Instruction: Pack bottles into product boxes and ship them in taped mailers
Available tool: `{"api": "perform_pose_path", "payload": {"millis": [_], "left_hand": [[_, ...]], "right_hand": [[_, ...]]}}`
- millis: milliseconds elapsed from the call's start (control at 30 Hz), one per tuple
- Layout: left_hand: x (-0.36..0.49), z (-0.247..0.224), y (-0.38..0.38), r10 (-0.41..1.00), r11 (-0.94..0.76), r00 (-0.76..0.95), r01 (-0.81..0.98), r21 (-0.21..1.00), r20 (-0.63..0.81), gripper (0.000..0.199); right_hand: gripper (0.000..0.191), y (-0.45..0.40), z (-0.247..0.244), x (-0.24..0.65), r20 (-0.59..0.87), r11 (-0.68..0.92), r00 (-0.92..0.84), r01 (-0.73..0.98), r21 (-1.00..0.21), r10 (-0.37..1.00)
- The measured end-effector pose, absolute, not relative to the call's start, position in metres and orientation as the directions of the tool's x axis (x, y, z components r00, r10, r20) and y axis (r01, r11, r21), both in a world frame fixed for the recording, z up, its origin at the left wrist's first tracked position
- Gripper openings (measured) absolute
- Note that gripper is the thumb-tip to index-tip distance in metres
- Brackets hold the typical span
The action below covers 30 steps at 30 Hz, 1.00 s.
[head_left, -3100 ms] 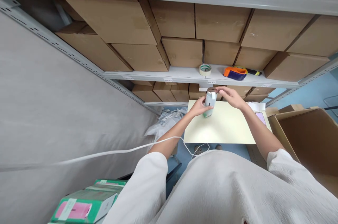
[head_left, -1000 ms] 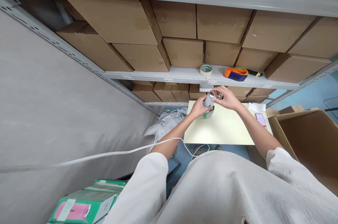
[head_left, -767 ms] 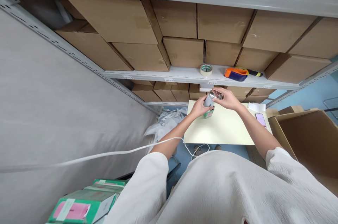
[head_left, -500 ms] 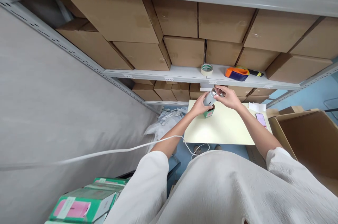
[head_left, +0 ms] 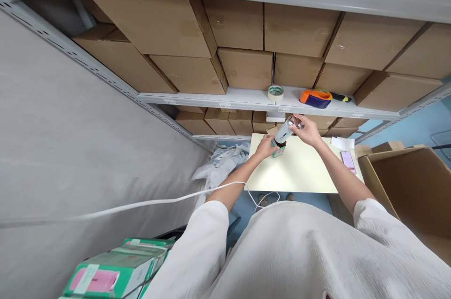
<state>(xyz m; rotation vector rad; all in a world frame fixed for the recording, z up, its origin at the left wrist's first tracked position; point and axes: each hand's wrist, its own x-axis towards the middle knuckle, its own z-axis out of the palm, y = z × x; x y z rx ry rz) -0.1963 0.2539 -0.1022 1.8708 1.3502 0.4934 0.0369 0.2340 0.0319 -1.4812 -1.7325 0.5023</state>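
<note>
In my right hand [head_left: 307, 132] is a pale blue-grey bottle [head_left: 283, 131], gripped by its shiny silver end. It tilts, with its lower end at the mouth of a small green box [head_left: 279, 152] on the table. I cannot tell how far inside the lower end is. My left hand [head_left: 266, 147] is closed on the left side of this box, its fingers by the rim. Part of the box is hidden behind that hand.
The cream table [head_left: 299, 172] carries a phone [head_left: 348, 162] and white papers [head_left: 343, 143]. A tape roll [head_left: 275, 93] and an orange-and-blue tape dispenser [head_left: 316, 98] sit on the shelf. An open carton [head_left: 412, 186] stands right; a white cable [head_left: 155, 202] crosses my left arm.
My left hand has let go of the bottle's side and moved down to the green box. The right hand has shifted slightly right, with the bottle's lower end now at the box opening.
</note>
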Motion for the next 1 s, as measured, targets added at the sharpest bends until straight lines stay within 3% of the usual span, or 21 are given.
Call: {"api": "perform_pose_path", "payload": {"millis": [333,633,867,1000], "left_hand": [[-0.197,-0.115,0.253,0.938,-0.172,0.342,0.597,0.783,-0.055,0.038],[-0.205,-0.108,0.249,0.927,-0.216,0.369,0.683,0.698,-0.074,0.044],[-0.21,-0.105,0.252,0.918,-0.217,0.385,0.683,0.697,-0.091,0.071],[-0.211,-0.104,0.253,0.909,-0.23,0.407,0.669,0.707,-0.089,0.079]], "right_hand": [[0.06,0.236,0.01,0.04,0.262,0.21,-0.014,0.641,-0.739,0.965],[0.056,0.231,0.002,0.036,0.284,0.41,-0.298,0.587,-0.698,0.911],[0.058,0.232,0.001,0.027,0.211,0.477,-0.463,0.589,-0.652,0.861],[0.058,0.235,-0.005,0.022,0.104,0.524,-0.562,0.667,-0.53,0.82]]}}
